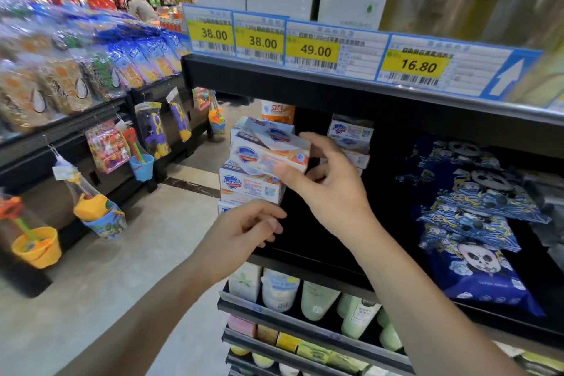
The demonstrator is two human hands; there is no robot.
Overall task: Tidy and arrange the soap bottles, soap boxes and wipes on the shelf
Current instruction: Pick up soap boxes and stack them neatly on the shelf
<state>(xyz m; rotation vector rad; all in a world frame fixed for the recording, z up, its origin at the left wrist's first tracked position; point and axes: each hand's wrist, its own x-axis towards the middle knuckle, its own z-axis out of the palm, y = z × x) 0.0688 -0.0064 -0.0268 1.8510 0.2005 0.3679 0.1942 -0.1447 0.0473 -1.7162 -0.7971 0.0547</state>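
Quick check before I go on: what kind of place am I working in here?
Almost certainly a supermarket aisle. Yellow price tags with barcodes line the shelf edge, stacked soap boxes and blue wipes packs sit on it as stock, and bagged snacks and hanging toys fill the next rack.
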